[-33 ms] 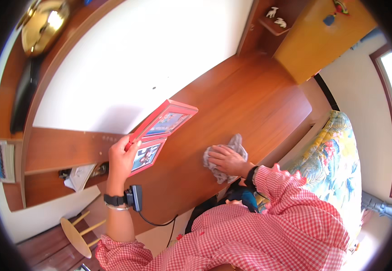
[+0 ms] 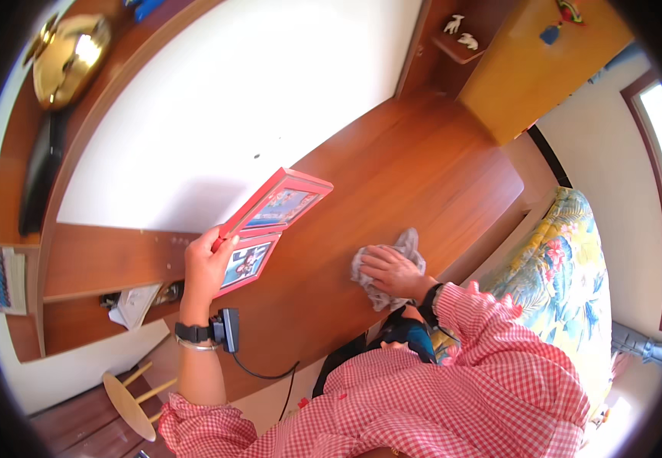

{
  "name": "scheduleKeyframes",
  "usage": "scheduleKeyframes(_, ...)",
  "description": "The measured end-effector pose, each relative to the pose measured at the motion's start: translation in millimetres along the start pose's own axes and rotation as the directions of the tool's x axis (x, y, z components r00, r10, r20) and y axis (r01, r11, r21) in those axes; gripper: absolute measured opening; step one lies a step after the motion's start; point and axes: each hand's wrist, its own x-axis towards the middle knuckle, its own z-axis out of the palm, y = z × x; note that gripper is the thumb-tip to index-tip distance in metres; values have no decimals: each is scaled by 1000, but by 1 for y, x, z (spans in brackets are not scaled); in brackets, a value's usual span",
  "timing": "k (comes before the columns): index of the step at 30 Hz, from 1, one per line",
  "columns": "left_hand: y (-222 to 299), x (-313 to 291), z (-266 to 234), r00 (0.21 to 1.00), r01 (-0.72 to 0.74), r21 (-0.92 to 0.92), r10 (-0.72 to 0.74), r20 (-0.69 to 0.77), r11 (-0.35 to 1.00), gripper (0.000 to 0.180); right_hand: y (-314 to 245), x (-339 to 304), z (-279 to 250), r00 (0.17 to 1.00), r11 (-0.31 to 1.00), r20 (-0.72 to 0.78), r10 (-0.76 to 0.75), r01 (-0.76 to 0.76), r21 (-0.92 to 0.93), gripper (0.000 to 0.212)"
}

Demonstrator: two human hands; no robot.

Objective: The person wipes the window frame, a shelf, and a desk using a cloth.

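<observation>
Right hand [image 2: 392, 270] lies flat over the cloth [image 2: 408, 243] on the tabletop [image 2: 430, 172] — left hand [image 2: 205, 263], farther off, grips the frame [image 2: 289, 206].

Two hands are in view: one left hand [image 2: 207, 263] and one right hand [image 2: 393, 271]. In the left grip is one red two-part photo frame [image 2: 258, 198] carrying two photos [image 2: 245, 262]. Under the right hand lies one grey cloth [image 2: 407, 243]. Behind the hands sit two dark wristbands [image 2: 192, 333], one per arm, with one metal bracelet [image 2: 196, 346] behind the left grip. Well beyond the right hand are two white animal figurines [image 2: 467, 40]; left of the left grip, one gold ornament [image 2: 71, 61] and one round stool [image 2: 123, 404].
</observation>
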Motion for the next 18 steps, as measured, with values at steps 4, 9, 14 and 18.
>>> scheduleKeyframes(4,-2,55,26,998,-39,55,36,55,998,18,40,-55,-40,944,936,-62,325,-330,-122,49)
scheduleKeyframes(9,-31,87,38,995,-47,-16,48,83,999,19,38,-61,-32,929,916,-47,368,-370,-156,54)
scheduleKeyframes(14,-41,106,49,985,-15,127,-7,170,992,14,34,-66,-36,908,896,6,420,-413,-165,51)
scheduleKeyframes(18,-30,110,48,986,0,164,-27,164,986,15,37,-63,-33,914,905,-8,405,-402,-138,51)
